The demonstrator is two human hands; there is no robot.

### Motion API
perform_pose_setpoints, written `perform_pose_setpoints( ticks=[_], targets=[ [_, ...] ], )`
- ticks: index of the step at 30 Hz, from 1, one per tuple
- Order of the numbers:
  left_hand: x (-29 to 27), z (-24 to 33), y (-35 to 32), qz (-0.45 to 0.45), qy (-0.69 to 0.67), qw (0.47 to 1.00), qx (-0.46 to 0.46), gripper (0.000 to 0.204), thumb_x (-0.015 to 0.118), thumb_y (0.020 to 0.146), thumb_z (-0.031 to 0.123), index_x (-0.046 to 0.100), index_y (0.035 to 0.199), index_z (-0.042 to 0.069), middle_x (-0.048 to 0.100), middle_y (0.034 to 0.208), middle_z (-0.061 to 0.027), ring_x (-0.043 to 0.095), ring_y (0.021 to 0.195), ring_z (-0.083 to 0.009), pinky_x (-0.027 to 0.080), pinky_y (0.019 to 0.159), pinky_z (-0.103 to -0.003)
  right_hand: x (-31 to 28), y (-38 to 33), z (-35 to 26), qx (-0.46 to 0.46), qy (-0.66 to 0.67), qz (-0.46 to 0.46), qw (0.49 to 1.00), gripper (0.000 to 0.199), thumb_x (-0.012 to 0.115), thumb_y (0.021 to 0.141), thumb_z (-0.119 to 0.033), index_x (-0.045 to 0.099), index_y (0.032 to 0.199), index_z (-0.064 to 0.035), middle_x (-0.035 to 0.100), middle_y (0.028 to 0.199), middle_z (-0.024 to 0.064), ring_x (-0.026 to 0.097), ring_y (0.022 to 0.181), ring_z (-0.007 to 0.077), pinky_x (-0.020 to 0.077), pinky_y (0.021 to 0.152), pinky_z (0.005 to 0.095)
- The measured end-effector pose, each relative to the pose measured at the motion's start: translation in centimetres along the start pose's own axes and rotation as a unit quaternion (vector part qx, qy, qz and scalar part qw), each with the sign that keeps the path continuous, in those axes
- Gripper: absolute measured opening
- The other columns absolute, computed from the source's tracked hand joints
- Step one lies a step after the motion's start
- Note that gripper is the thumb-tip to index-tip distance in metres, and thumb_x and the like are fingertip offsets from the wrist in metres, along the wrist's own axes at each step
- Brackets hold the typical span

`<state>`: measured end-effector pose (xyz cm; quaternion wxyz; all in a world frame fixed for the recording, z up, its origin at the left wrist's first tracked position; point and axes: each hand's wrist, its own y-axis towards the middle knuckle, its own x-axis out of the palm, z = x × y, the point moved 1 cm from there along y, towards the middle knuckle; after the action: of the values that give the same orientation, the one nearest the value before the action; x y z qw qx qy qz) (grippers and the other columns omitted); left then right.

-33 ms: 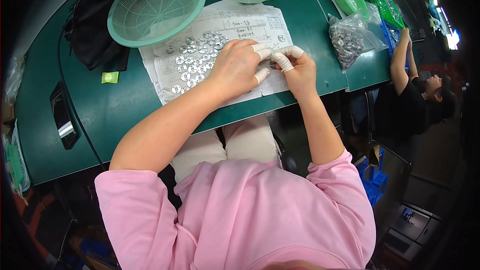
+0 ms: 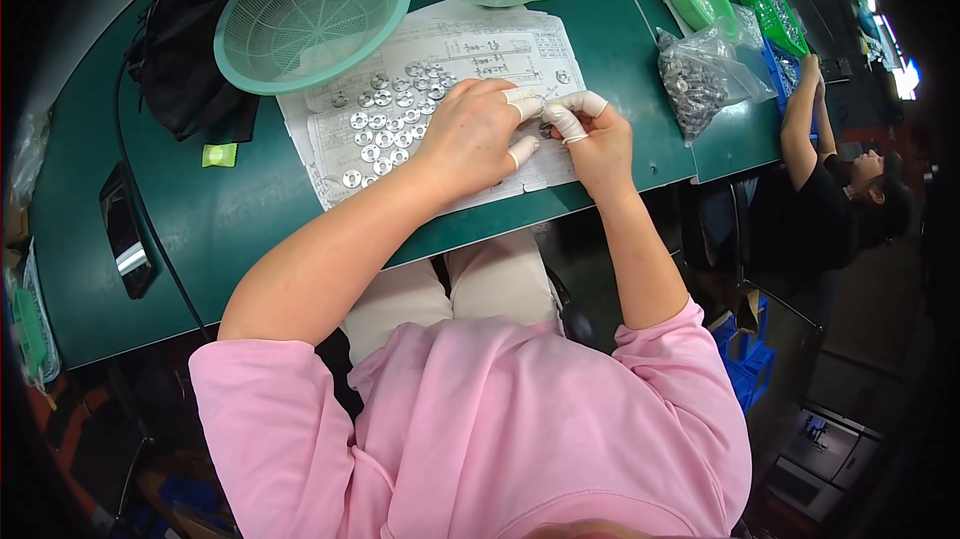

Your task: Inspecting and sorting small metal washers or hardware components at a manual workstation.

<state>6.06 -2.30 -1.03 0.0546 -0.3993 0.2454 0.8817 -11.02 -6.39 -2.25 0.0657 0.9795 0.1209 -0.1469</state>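
Fingers (image 2: 567, 123) curled inward, close together, perhaps pinching

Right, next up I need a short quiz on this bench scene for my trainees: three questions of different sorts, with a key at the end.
1. True or false: the left hand and the right hand both wear pale finger covers.
2. Which lies nearest the left edge of the green table?
A) the small green packet
B) the black phone
C) the clear bag of metal parts
3. Fill in: the loose metal discs beside the left hand are spread on a ____.

Key: 1. True. 2. B. 3. Paper sheet.
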Motion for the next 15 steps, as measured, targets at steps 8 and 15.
perform_pose_setpoints(
  ticks=[8, 15],
  targets=[
    [0.2, 0.1, 0.0, 0.006, -0.009, 1.000, -0.012, 0.033, 0.066, 0.075, 0.020, 0.062, 0.106, 0.010, 0.065, 0.099, -0.0125, 0.054, 0.108, -0.0319, 0.038, 0.093, -0.043, 0.4, -0.5, -1.1, -0.211, -0.241, 0.021, 0.947, 0.009, 0.072, 0.077, -0.011, 0.065, 0.079, -0.0051, 0.062, 0.071, 0.0077, 0.058, 0.063, 0.0163, 0.0467, 0.057, 0.0280],
    [0.2, 0.1, 0.2, 0.011, -0.003, 1.000, -0.012, 0.034, 0.067, 0.074, 0.020, 0.062, 0.106, 0.010, 0.063, 0.103, -0.0135, 0.054, 0.106, -0.0324, 0.040, 0.091, -0.043, 0.3, -0.3, -0.8, -0.197, -0.231, 0.027, 0.952, 0.010, 0.072, 0.078, -0.013, 0.066, 0.081, -0.0051, 0.062, 0.070, 0.0070, 0.058, 0.063, 0.0150, 0.0469, 0.058, 0.0269]
  ],
)
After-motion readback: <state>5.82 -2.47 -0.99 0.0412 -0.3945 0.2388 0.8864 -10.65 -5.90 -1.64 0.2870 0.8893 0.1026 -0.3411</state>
